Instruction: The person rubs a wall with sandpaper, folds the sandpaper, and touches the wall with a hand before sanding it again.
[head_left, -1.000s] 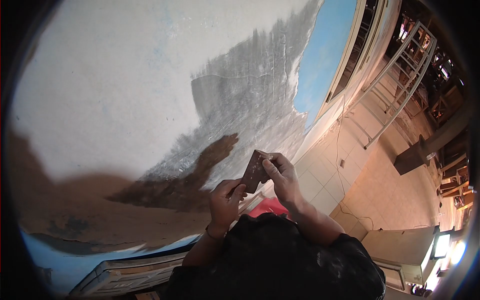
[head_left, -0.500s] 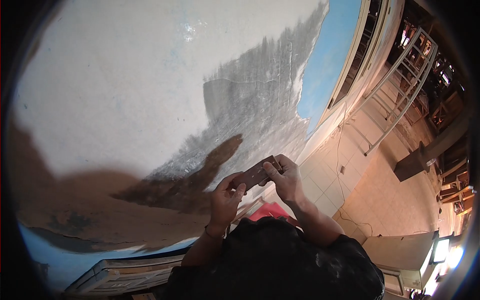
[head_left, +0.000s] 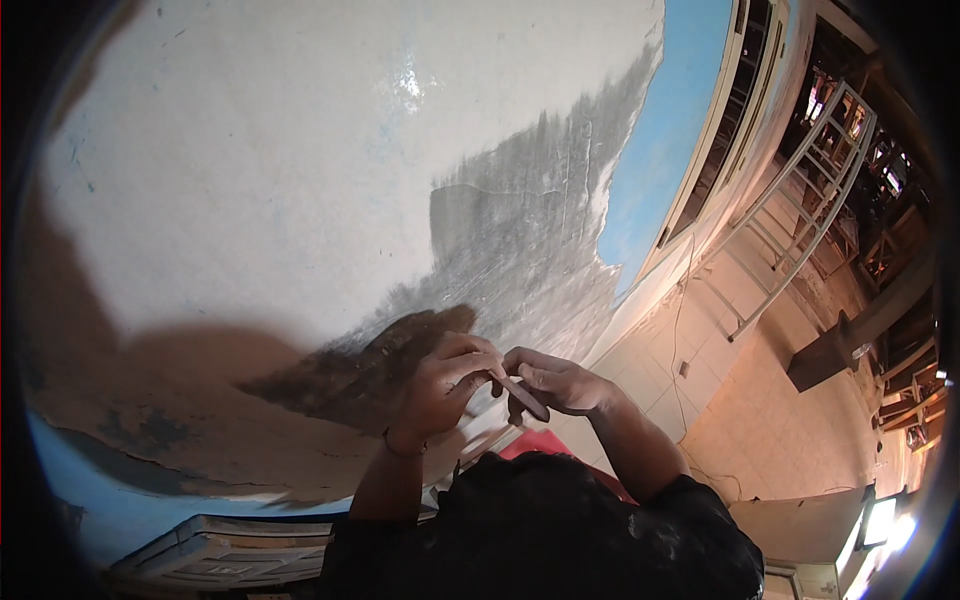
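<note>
A flat brown sanding block (head_left: 526, 400) is held between my two hands in front of my chest, turned nearly edge-on and slanting down to the right. My left hand (head_left: 446, 382) pinches its upper-left end with the fingertips. The fingers of my right hand (head_left: 558, 382) are curled around its other side, partly hiding it. Behind the hands stands a wall (head_left: 280, 180) coated in white, with a rough grey patch (head_left: 510, 220) and my shadow falling on it.
Blue paint (head_left: 680, 130) borders the patch beside a window frame (head_left: 735, 130). A metal ladder-like frame (head_left: 800, 215) stands on the right over the tiled floor (head_left: 780, 400), where a thin cable runs. Something red (head_left: 535, 442) shows below my hands. A panelled pale object (head_left: 220, 555) lies lower left.
The block has been tipped from its broad face to nearly edge-on and lowered a little. My left hand has shifted its hold, fingers now over the top. The view has tilted slightly.
</note>
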